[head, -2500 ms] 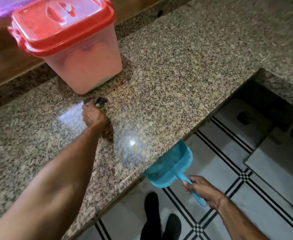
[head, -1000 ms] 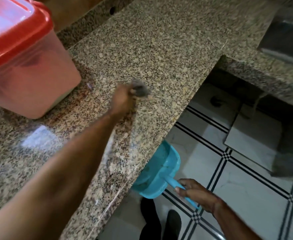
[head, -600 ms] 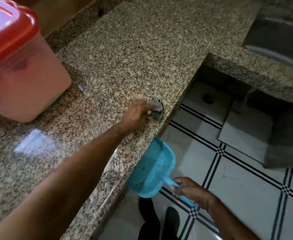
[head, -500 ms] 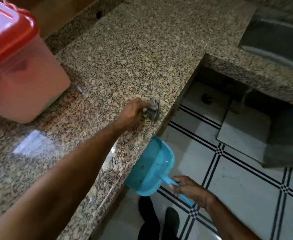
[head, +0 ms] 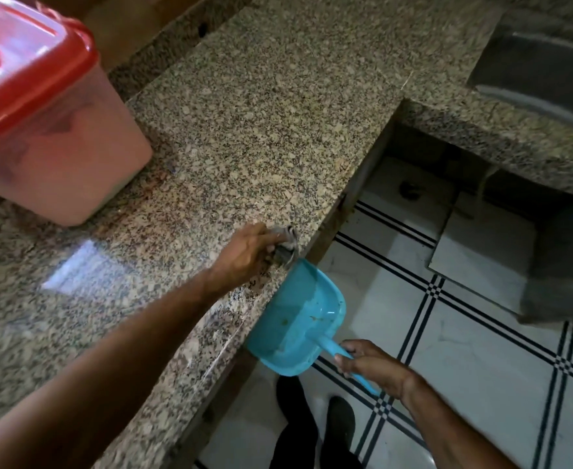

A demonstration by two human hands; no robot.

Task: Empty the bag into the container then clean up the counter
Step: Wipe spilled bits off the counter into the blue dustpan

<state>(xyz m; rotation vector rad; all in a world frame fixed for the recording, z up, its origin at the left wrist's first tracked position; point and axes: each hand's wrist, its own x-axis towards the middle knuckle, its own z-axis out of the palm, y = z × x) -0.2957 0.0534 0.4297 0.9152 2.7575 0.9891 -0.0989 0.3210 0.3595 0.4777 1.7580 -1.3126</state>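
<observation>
Two bare forearms show: the left arm [head: 115,360] runs up from the lower left corner of the frame and the right arm [head: 447,421] from the bottom right. Each is uncovered down to a bare hand, the left hand [head: 244,255] near the centre and the right hand [head: 369,367] lower and right of centre. At the bottom centre are dark, close-fitting trouser legs and dark, round-toed footwear, left foot [head: 290,397] and right foot [head: 341,418]; socks or shoes, unclear.

Speckled granite counter [head: 261,106] — turquoise dustpan [head: 295,319] — red-lidded container [head: 41,113].
</observation>
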